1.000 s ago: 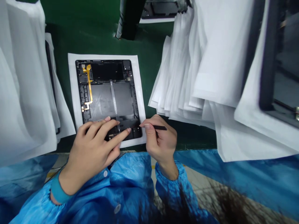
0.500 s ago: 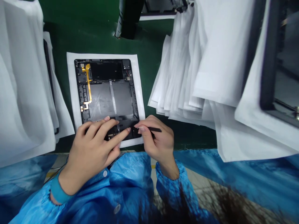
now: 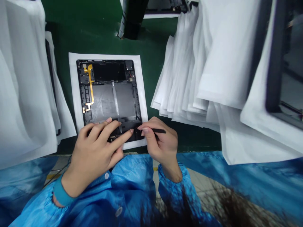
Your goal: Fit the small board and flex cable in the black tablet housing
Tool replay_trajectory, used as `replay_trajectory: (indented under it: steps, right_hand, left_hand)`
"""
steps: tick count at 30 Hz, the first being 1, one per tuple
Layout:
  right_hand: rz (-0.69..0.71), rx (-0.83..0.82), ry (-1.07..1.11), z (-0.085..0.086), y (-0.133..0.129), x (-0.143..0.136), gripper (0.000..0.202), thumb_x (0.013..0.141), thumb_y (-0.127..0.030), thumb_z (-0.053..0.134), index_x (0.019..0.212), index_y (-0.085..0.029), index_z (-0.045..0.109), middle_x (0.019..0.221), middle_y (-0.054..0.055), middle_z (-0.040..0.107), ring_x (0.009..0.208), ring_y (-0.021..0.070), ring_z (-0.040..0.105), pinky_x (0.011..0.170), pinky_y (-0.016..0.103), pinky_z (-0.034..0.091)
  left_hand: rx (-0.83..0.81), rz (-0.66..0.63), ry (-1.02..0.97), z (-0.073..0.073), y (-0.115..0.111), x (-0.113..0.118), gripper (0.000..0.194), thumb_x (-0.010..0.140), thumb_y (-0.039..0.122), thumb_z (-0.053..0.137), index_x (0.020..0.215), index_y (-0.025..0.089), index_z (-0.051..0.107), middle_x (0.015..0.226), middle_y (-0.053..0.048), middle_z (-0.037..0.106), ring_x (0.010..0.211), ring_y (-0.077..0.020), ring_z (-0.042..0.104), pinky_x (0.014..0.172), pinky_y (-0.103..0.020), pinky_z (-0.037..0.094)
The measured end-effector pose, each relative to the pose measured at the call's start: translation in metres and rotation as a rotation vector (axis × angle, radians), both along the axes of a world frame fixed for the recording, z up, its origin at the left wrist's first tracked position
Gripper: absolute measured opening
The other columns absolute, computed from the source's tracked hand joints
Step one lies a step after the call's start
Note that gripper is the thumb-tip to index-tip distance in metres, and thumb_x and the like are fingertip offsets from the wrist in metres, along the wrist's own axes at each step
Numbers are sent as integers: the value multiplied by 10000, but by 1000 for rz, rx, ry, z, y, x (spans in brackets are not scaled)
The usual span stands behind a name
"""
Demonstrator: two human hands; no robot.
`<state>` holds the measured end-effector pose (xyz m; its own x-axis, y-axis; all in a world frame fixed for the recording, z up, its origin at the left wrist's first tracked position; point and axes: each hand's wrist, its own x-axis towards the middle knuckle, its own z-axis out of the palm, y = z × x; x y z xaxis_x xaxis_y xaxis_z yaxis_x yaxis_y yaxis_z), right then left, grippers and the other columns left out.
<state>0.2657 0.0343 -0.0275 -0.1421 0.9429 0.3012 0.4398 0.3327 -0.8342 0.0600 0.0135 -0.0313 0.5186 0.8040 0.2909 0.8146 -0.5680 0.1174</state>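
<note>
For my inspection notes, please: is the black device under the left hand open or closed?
Open: the black device shows its inside, with a yellow strip and a pale ribbon lying exposed.

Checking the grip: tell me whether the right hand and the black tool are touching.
Touching: the head view shows the right hand pinching the black tool, one end sticking out.

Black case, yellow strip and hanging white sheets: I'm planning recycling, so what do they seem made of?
Black case: probably plastic, mostly matte; edge ribs look moulded.
Yellow strip: likely thin plastic film, glossy; flat, with angled bends.
White sheets: foam or soft paper, hard to tell; matte, in loose folds.
</note>
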Motion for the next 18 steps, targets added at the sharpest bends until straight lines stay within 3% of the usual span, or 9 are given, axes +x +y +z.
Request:
replay_trajectory:
  steps: [13, 18]
  right_hand:
    - [51, 40, -68, -1, 4, -2, 184, 963, -110, 523, 864, -200, 650, 737, 31, 665, 666, 167, 557, 616, 329, 454]
    - [75, -30, -25, 0, 5, 3, 187, 969, -131, 534, 872, -207, 675, 762, 19, 687, 678, 153, 586, 624, 307, 469]
  left_hand:
    - [7, -14, 6, 3, 3, 2, 443, 878, 308, 632, 1316, 367, 607, 1235, -48, 698, 1096, -293, 626, 866, -476, 447]
    - [-34, -98, -52, 3, 3, -9, 403, 894, 288, 640, 1295, 325, 618, 1260, -70, 698, 1177, -306, 623, 903, -473, 492]
